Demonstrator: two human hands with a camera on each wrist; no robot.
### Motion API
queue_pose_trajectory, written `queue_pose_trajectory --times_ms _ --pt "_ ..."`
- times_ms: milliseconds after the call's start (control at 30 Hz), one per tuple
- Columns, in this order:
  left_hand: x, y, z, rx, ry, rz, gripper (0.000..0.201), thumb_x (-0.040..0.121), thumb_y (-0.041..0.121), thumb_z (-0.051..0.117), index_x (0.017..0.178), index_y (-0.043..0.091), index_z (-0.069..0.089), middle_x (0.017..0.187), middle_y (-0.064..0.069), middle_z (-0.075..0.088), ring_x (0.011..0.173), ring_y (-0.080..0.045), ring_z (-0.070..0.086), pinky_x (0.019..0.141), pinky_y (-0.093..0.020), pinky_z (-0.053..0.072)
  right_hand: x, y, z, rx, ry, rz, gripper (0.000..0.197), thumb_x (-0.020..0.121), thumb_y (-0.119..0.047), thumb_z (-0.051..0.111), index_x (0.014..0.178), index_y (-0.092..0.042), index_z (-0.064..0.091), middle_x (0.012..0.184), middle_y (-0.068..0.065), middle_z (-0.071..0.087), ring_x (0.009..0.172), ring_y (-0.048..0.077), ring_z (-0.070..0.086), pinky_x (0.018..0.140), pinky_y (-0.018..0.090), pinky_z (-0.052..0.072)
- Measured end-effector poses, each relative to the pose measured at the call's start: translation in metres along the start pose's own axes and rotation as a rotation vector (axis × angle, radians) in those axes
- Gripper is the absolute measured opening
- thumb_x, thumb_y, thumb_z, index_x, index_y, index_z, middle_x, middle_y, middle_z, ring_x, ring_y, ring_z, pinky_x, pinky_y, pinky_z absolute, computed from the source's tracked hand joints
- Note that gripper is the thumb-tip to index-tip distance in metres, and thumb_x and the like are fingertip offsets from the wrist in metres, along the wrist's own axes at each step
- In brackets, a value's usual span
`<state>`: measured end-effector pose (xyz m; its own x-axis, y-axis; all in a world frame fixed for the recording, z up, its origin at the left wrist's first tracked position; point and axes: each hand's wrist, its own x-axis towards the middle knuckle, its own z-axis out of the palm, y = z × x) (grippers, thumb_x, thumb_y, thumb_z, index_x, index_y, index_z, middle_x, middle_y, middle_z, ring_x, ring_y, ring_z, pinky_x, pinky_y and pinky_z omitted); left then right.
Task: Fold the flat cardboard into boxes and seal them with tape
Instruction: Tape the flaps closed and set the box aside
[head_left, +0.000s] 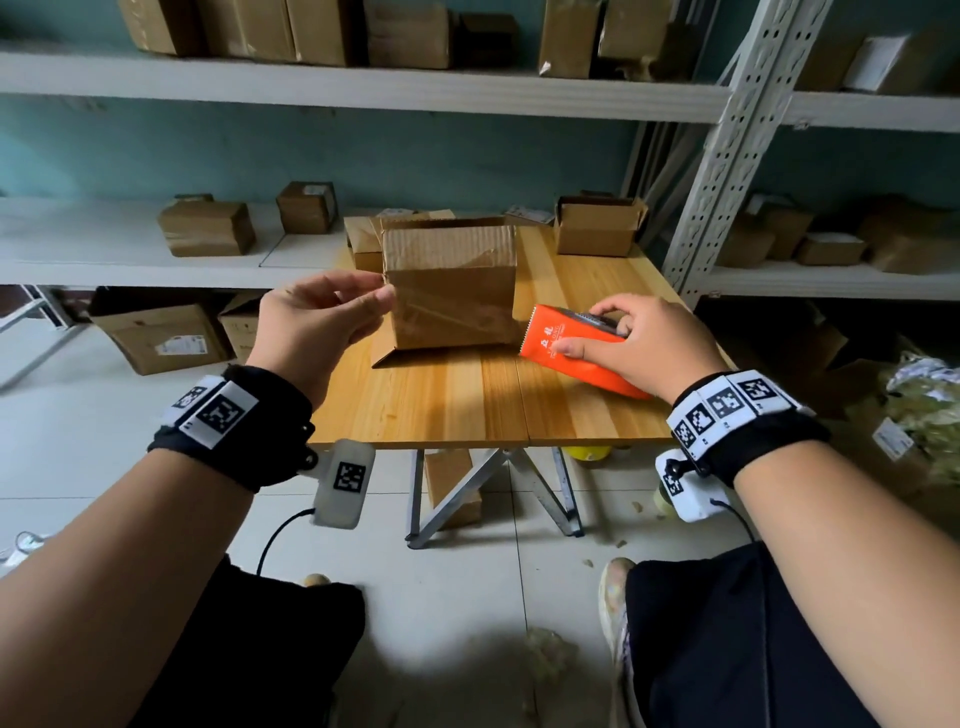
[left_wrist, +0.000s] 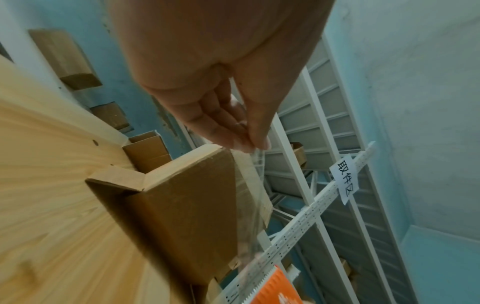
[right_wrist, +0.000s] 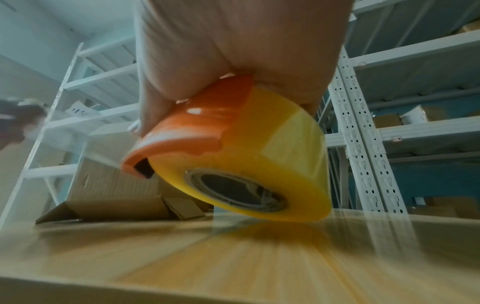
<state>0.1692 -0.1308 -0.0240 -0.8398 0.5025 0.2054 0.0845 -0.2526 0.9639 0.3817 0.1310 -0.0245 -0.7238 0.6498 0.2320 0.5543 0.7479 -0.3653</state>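
1. The cardboard box (head_left: 451, 283) is stood folded on the tabletop (head_left: 457, 405), clear tape across its near face.
2. A loose tape end (left_wrist: 255, 153) is pinched by the left hand (head_left: 317, 325) at the box's corner.
3. The tape dispenser (head_left: 574, 348) is gripped by the right hand (head_left: 636, 345), just beside the box.
4. Pressing down and remaining flaps seem left.

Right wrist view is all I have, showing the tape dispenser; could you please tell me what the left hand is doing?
Observer: The left hand pinches a clear tape strip at the cardboard box's upper left corner.
Operator: Where does that strip lead?
Observer: Across the box's front face toward the tape dispenser's toothed edge.
Operator: Anything else on the table?
Observer: An open box stands at its far right corner.
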Motion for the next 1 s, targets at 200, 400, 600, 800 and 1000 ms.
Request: queue_pose_trajectory --times_ms 200,400,600,800,1000 --pt "-0.019 -0.001 0.021 0.117 -0.201 0.097 0.014 0.077 0.01 0.084 0.09 0.007 0.079 0.083 -0.007 0.079 0.078 -0.019 0.076 0.073 -0.028 0.062 0.012 -0.007 0.015 -0.138 -0.034 0.063 0.071 0.071 -0.097 0.048 0.101 -0.035 0.065 0.09 -0.01 0.067 0.084 0.02 0.064 0.092 0.047 0.053" --pt "-0.027 -0.004 0.034 0.21 -0.324 0.15 0.018 0.076 0.011 0.085 0.091 0.003 0.08 0.083 -0.011 0.079 0.075 -0.023 0.072 0.075 -0.033 0.064 0.023 -0.013 0.021 -0.205 -0.045 0.143 0.068 0.074 -0.095 0.051 0.096 -0.032 0.062 0.089 -0.006 0.065 0.084 0.024 0.062 0.094 0.046 0.049" --pt "-0.033 -0.008 0.056 0.243 -0.443 0.185 0.017 0.074 0.019 0.085 0.086 0.009 0.08 0.079 -0.009 0.077 0.072 -0.021 0.069 0.069 -0.032 0.061 0.027 -0.025 0.038 -0.26 -0.008 0.191 0.075 0.071 -0.096 0.052 0.101 -0.027 0.063 0.092 -0.002 0.067 0.085 0.027 0.061 0.099 0.047 0.044" --pt "-0.049 0.012 0.071 -0.1 -0.615 0.249 0.01 0.079 0.002 0.079 0.088 0.007 0.079 0.082 -0.008 0.076 0.075 -0.021 0.071 0.071 -0.029 0.059 0.033 -0.028 0.042 -0.308 -0.06 0.308 0.09 0.073 -0.093 0.055 0.123 -0.018 0.063 0.119 0.011 0.07 0.114 0.035 0.064 0.114 0.058 0.035" --pt "-0.03 0.004 0.066 -0.09 -0.567 -0.048 0.012 0.087 0.01 0.073 0.095 0.004 0.067 0.088 -0.014 0.068 0.078 -0.021 0.063 0.074 -0.027 0.056 0.014 -0.056 0.023 0.017 0.204 0.037 0.076 0.09 -0.083 0.042 0.14 -0.029 0.061 0.14 0.014 0.053 0.132 0.036 0.048 0.113 0.054 0.038"
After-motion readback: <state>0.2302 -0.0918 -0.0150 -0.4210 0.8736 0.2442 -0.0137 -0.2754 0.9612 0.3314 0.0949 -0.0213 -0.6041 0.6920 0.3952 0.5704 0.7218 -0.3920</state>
